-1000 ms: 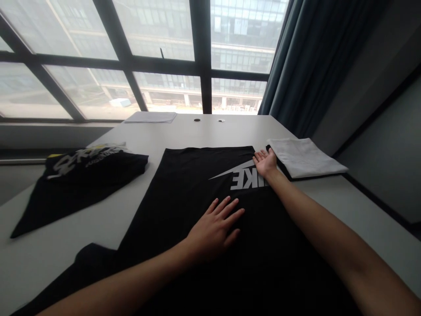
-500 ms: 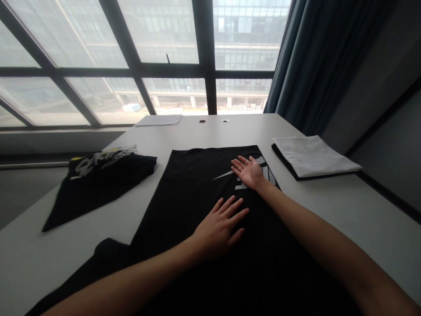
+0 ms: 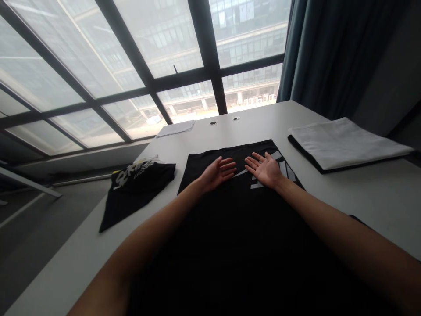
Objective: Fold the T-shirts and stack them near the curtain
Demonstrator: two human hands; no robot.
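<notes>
Garment, black, spread flat on table beneath both hands.

Both bare arms reach forward and converge. The left forearm enters from 7 o'clock and slants toward 2; the right forearm enters from 4 o'clock and slants toward 10. The left hand lies near the centre, with the right hand at its 3 o'clock, close but apart. Both palms turn toward the wearer, unclenched. The left fingers point to about 2 o'clock, slightly bent; the right fingers point to about 10. Each thumb is uppermost, toward 12.
</notes>
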